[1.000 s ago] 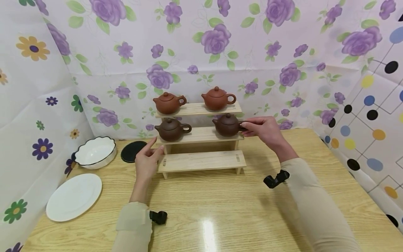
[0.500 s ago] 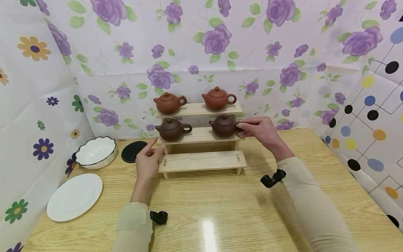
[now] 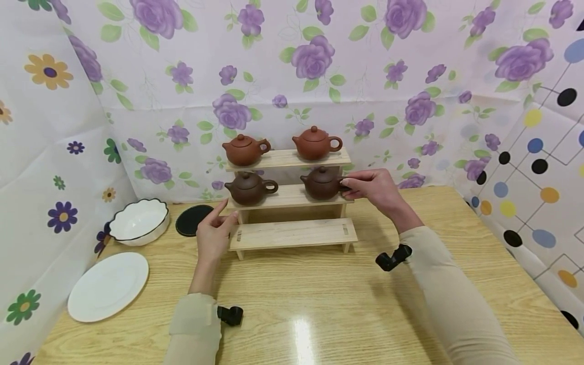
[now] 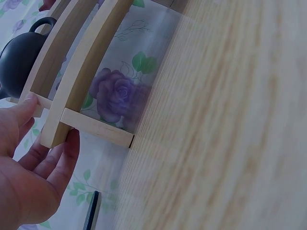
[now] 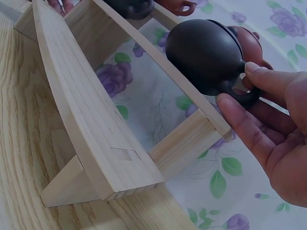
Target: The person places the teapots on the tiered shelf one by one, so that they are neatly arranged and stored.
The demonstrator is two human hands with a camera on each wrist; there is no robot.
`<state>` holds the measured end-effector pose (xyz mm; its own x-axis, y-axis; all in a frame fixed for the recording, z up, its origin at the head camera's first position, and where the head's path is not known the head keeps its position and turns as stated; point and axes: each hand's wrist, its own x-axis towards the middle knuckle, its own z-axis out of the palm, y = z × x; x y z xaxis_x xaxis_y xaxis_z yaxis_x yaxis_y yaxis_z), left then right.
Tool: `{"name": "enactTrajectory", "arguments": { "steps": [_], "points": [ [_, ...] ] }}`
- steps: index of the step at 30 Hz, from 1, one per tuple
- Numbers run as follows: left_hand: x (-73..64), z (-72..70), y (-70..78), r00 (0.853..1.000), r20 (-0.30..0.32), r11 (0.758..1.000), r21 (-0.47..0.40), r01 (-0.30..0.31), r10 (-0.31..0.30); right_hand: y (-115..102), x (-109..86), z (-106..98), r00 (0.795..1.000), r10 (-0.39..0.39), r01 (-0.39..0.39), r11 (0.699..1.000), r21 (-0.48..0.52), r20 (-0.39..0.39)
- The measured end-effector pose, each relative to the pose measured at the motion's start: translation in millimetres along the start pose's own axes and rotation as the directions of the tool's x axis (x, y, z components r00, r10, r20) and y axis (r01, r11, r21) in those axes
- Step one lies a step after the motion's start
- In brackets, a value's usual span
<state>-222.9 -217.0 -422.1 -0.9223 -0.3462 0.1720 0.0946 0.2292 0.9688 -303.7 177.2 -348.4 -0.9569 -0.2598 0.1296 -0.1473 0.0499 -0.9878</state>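
Note:
A pale wooden three-tier stand (image 3: 292, 233) is on the table. My right hand (image 3: 371, 190) pinches the handle of a dark brown teapot (image 3: 321, 183) at the right end of the middle tier; in the right wrist view, thumb and fingers close on the handle of this teapot (image 5: 204, 55). Whether its base touches the board is hard to tell. At the stand's left end, my left hand (image 3: 214, 230) grips the wood, its fingers curled behind the lowest board in the left wrist view. Another dark brown teapot (image 3: 248, 190) sits on the middle tier's left.
Two reddish-brown teapots, a left one (image 3: 244, 151) and a right one (image 3: 315, 144), stand on the top tier. Left of the stand are a black round coaster (image 3: 192, 220), a white scalloped bowl (image 3: 139, 223) and a white plate (image 3: 108, 286). Floral cloth hangs behind.
My right hand has shifted the dark teapot a little to the left along the middle tier. The left hand and the other teapots stay where they were.

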Motion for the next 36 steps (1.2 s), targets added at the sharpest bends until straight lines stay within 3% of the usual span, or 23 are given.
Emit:
{"name": "enactTrajectory", "arguments": {
  "steps": [14, 25, 36],
  "points": [
    [-0.4, 0.3, 0.6, 1.0, 0.003, 1.0, -0.02, 0.02, -0.02, -0.3, 2.5, 2.6, 1.0, 0.0, 0.0, 1.0, 0.011, 0.013],
    [-0.3, 0.1, -0.5, 1.0, 0.005, 1.0, -0.002, 0.029, -0.029, 0.0, 3.7, -2.3, 0.998, 0.052, -0.053, 0.998, 0.033, 0.032],
    [0.0, -0.4, -1.4, 1.0, 0.003, 1.0, 0.004, 0.02, -0.02, 0.7, 5.1, -4.6, 0.998, 0.059, -0.059, 0.998, -0.013, 0.033]
  ]
}}
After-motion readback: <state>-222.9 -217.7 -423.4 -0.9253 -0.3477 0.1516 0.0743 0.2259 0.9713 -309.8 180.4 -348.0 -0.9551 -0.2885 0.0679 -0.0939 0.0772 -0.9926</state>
